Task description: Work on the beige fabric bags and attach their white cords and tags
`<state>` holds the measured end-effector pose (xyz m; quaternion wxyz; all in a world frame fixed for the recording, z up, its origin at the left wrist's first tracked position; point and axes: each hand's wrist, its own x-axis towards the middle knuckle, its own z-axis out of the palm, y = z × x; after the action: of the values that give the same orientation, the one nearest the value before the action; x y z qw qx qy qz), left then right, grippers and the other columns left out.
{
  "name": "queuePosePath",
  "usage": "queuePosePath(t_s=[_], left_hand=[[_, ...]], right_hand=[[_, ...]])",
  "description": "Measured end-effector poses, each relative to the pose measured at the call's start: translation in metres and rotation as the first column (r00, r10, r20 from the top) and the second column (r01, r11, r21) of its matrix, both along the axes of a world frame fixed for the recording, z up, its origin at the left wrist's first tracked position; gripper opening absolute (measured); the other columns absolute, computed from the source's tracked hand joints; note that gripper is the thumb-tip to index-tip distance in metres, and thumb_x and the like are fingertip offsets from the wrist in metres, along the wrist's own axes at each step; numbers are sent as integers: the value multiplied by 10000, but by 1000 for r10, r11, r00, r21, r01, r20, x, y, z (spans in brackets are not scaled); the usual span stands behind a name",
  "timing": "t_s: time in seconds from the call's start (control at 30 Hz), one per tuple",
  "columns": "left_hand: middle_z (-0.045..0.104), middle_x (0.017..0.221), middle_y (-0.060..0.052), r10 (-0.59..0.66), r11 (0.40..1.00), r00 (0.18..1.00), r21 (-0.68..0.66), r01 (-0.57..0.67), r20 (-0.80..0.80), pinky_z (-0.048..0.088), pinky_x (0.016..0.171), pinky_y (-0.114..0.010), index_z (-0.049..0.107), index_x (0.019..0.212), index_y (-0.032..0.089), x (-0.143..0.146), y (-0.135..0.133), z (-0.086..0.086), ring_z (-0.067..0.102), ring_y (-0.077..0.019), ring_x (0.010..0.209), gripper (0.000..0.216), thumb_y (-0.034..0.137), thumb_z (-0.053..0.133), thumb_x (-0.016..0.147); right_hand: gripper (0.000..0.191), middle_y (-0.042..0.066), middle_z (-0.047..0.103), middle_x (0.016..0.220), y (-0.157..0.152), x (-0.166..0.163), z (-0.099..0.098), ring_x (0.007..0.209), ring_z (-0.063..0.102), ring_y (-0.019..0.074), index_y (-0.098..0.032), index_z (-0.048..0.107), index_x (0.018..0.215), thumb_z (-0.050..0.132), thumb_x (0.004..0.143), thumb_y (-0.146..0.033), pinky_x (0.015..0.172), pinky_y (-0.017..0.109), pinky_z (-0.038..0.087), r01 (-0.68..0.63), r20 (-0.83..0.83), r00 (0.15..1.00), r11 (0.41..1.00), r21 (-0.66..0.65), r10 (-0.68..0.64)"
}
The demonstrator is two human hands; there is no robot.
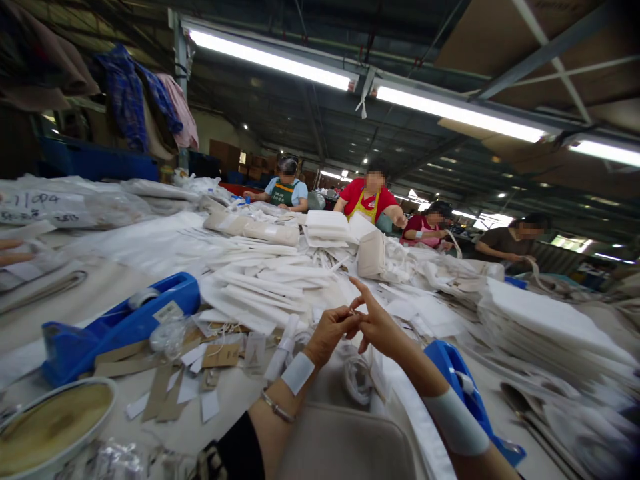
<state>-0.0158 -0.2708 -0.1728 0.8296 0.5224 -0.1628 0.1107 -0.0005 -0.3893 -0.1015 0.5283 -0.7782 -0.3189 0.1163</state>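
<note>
My left hand (330,331) and my right hand (376,323) meet above the table, fingertips touching in a pinch on something too small to make out. The right index finger sticks up. Both wrists carry white patches; the left also wears a thin bracelet. Below the hands lie white cords and white folded fabric pieces (270,283). A beige fabric piece (345,443) lies closest to me.
A blue tape dispenser (117,323) sits at the left, another blue dispenser (467,393) at the right. Cardboard tags (220,355) are scattered nearby. A round bowl (53,427) stands at bottom left. White stacks (545,327) fill the right. Several people work across the table.
</note>
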Motion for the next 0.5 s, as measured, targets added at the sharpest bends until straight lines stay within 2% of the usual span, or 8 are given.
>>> queuePosePath(t_s=[0.13,0.27,0.37,0.5], left_hand=[[558,614,8,114,993,993,-5,-114,4,345,595,-230,676,719,121,1,0,2,461,-99,606,299,410,756,724],[590,626,9,170,985,985,-30,-171,-15,367,593,-230,660,716,129,1,0,2,480,-98,589,217,327,749,718],[598,655,6,190,977,981,-97,-191,-26,396,618,-231,615,732,140,2,2,2,512,-101,610,191,308,706,744],[581,664,19,183,956,982,-223,-188,-43,425,654,-233,525,780,171,3,5,3,522,-95,617,210,341,649,779]], right_hand=[[904,31,404,1081,-1,0,1,616,662,140,-380,182,1463,519,637,-240,352,238,528,39,-44,998,997,62,-37],[895,77,418,1181,-4,4,-4,638,671,150,-336,225,1443,536,611,-228,401,263,548,34,-86,996,994,102,-25],[852,92,431,1213,-6,7,-11,645,668,140,-301,278,1412,552,609,-229,441,270,555,66,-107,993,989,130,-52],[696,81,503,1181,-11,8,-25,581,625,109,-246,434,1301,591,624,-243,440,262,525,86,-145,987,993,80,-73]])
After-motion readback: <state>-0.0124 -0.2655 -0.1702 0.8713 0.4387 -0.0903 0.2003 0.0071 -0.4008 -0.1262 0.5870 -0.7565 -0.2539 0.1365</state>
